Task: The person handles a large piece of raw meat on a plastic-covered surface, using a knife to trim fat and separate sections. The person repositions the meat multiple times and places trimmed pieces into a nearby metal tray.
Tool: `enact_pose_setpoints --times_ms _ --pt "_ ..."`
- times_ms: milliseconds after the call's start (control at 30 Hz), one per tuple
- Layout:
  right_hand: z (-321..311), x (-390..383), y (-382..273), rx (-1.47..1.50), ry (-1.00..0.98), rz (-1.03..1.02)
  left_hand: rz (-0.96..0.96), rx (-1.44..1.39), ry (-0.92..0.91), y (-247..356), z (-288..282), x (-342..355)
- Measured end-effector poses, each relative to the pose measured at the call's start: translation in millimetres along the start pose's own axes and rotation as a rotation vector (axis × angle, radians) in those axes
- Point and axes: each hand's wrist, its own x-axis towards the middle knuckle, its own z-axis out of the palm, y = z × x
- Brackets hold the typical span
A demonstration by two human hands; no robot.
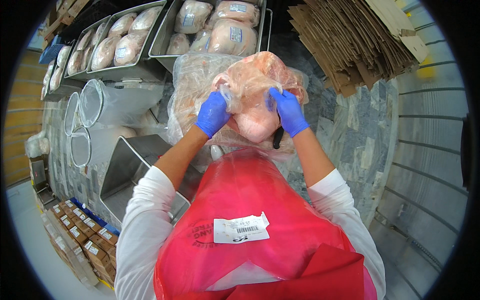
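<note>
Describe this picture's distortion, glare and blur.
Head view: the foot of the right-hand wall curves, and the corners fall into black; head view: a sheen lies on the red apron and the clear plastic around the meat; head view: the left hand and right hand look fairly sharp, without obvious smear.

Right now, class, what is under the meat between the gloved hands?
Crumpled clear plastic shows beneath the meat, most widely to its left. The meat covers what lies directly under it, so its support cannot be told.
</note>
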Motion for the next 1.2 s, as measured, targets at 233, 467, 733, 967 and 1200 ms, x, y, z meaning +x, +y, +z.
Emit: enact_pose_setpoints --times_ms 233,467,733,967,1200 --pt "6 -32 26 -0.748 0.197 -0.478 -0.23 -0.424 0.255 -9 17 -12" --pt "8 -76 51 -1.03 0.358 -0.663 -0.569 -1.231 0.14 -6 5 -35" --pt "-29 -25 61 -0.964 0.514 -0.689 -0.532 -1.148 -0.03 1 6 -32" --pt "-53 17 45 -0.095 0.387 -0.095 -0.337 -0.827 0.06 -5 7 -9" --pt "-60 16 19 0.313 0.302 0.192 -0.29 -0.444 0.155 2 12 -11"
